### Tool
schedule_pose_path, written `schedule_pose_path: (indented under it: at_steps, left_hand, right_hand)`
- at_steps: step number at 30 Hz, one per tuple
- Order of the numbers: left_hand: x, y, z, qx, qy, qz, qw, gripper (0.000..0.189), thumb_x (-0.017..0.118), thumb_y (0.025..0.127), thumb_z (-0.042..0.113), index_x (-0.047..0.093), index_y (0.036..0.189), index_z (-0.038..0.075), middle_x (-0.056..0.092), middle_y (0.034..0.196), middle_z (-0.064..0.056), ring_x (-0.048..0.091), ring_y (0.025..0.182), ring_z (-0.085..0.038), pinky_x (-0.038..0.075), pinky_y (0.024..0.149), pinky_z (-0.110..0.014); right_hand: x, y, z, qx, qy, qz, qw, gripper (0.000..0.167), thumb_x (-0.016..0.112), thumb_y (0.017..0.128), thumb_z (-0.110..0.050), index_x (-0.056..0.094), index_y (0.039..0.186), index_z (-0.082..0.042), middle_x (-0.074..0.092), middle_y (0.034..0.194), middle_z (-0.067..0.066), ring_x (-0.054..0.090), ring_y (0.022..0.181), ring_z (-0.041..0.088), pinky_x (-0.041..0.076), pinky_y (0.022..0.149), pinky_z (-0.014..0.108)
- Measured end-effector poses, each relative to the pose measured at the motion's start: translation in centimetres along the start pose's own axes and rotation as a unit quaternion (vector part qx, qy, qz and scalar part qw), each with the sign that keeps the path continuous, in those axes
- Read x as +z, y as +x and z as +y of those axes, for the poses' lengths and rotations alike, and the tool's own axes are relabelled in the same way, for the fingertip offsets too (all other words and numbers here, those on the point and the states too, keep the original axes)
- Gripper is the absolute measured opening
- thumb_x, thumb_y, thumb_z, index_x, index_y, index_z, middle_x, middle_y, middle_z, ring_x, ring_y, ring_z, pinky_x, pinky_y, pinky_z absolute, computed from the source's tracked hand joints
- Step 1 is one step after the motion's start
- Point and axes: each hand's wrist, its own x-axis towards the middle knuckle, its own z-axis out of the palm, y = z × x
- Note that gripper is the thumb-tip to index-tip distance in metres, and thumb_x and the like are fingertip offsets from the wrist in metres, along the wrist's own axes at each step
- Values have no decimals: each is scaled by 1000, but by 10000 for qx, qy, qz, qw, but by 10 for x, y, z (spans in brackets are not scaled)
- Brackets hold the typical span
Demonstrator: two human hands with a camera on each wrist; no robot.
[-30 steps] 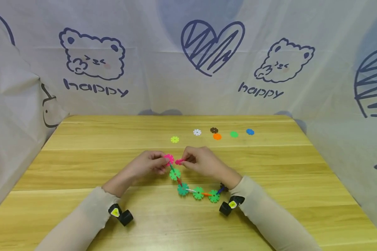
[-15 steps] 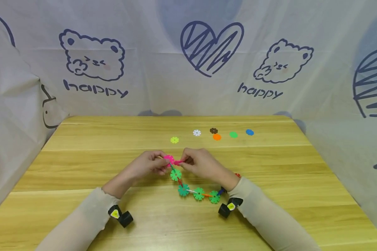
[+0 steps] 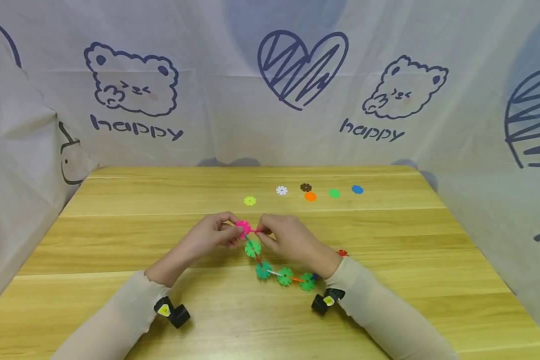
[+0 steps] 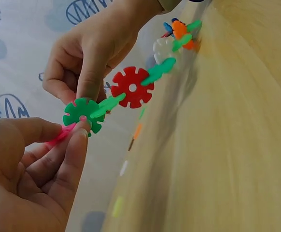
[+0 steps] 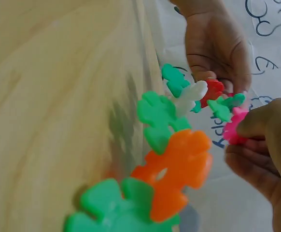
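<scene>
My left hand [image 3: 213, 234] pinches a pink notched snowflake disc [image 3: 243, 228] between thumb and fingers. A second pink disc [image 5: 233, 126], edge-on in the head view, is pinched by my right hand [image 3: 292, 239] and meets the first one's right side. From the left-hand disc hangs a chain of interlocked discs: a dark green disc [image 4: 77, 115], a light green one [image 3: 253, 248], a red one [image 4: 132, 88], a teal one [image 3: 263, 270], then white, green and orange [image 5: 175, 174] ones. Its far end passes under my right wrist, partly hidden, with a red disc [image 3: 342, 253] showing beyond.
Loose discs lie flat toward the back of the wooden table [image 3: 162, 195]: yellow [image 3: 249, 200], white [image 3: 281, 190], brown [image 3: 306, 187], orange [image 3: 310, 196], green [image 3: 334, 193] and blue [image 3: 357, 189]. A printed cloth [image 3: 234, 115] hangs behind the table's back edge.
The right hand's pink disc has come leftward across a small gap to meet the left hand's pink disc. The red disc beyond the right wrist has come into sight. The left hand barely moved.
</scene>
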Motion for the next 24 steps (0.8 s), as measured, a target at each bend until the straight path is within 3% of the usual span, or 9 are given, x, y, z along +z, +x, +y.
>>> schedule_pose_path:
  at_steps: [3, 8, 14, 18, 20, 24]
  left_hand:
    - [0, -3, 4, 261, 401, 169, 9987, 16, 59, 100, 13, 60, 106, -2, 70, 92, -21, 67, 83, -37, 56, 77, -45]
    - [4, -9, 11, 673, 896, 429, 9928, 10, 60, 99, 11, 60, 98, 1, 72, 91, -17, 68, 79, -36, 56, 75, -46]
    - [9, -14, 18, 806, 1081, 626, 9889, 10, 62, 98, 11, 60, 91, 5, 72, 81, -11, 69, 77, -34, 56, 68, -47]
    - [11, -15, 18, 933, 1071, 603, 9880, 10, 61, 97, 9, 59, 89, 4, 72, 80, -11, 69, 77, -35, 57, 72, -47]
    - [11, -14, 18, 949, 1078, 571, 9880, 10, 61, 97, 9, 59, 89, 3, 72, 81, -12, 69, 77, -34, 57, 72, -46]
    - [9, -12, 16, 887, 1085, 464, 9890, 10, 61, 98, 9, 58, 90, 3, 72, 85, -16, 69, 78, -34, 57, 72, -45]
  right_hand:
    - [-1, -2, -1, -582, -275, 443, 9969, 5, 67, 93, -9, 62, 93, -10, 67, 85, -3, 61, 73, 6, 51, 66, 20]
    - [-2, -3, -1, -1370, -733, 1060, 9822, 10, 71, 89, -5, 63, 94, -6, 67, 85, 1, 58, 67, 8, 50, 62, 18]
    - [-2, -1, 0, -2010, -1124, 1558, 9606, 16, 78, 79, 1, 64, 84, -3, 69, 85, 6, 69, 77, 17, 55, 72, 21]
    - [-2, 0, -2, -2273, -1305, 1676, 9504, 18, 79, 77, 3, 62, 80, -3, 70, 84, 8, 71, 77, 19, 55, 73, 20]
    - [-2, 0, -3, -2262, -1356, 1649, 9504, 17, 78, 79, 3, 62, 79, -3, 70, 83, 8, 70, 76, 19, 55, 73, 19]
    - [-2, -2, -4, -1934, -1223, 1429, 9629, 12, 75, 83, 1, 64, 86, -2, 69, 83, 6, 68, 72, 15, 54, 70, 18]
